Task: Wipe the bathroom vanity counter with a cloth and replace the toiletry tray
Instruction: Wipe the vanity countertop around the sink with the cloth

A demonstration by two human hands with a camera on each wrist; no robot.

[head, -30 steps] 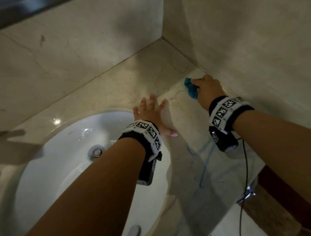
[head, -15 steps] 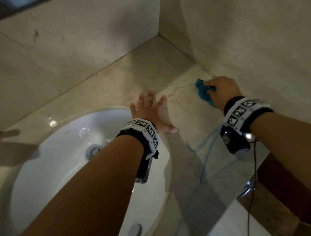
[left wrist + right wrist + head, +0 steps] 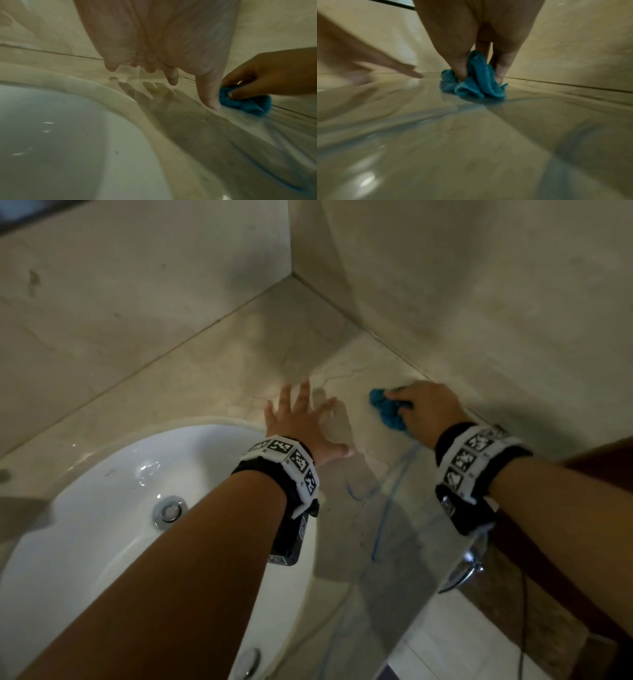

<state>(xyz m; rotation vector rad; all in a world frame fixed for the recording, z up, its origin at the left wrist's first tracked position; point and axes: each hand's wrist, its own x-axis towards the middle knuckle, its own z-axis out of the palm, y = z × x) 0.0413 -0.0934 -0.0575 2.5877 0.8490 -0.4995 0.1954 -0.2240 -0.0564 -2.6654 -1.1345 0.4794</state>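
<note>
The right hand, gripping the bunched cloth, has slid back from the corner along the counter; left hand spread flat, wiping unfinished, no tray in sight.

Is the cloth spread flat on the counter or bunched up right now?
Bunched up. The blue cloth sits in crumpled folds on the counter, pinched between the fingers of the right hand, not laid flat.

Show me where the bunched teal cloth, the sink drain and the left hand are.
bunched teal cloth [image 3: 477,82]: right wrist view, middle fold.
round chrome sink drain [image 3: 169,512]: head view, centre of the plug.
left hand [image 3: 298,419]: head view, back of the hand.
</note>
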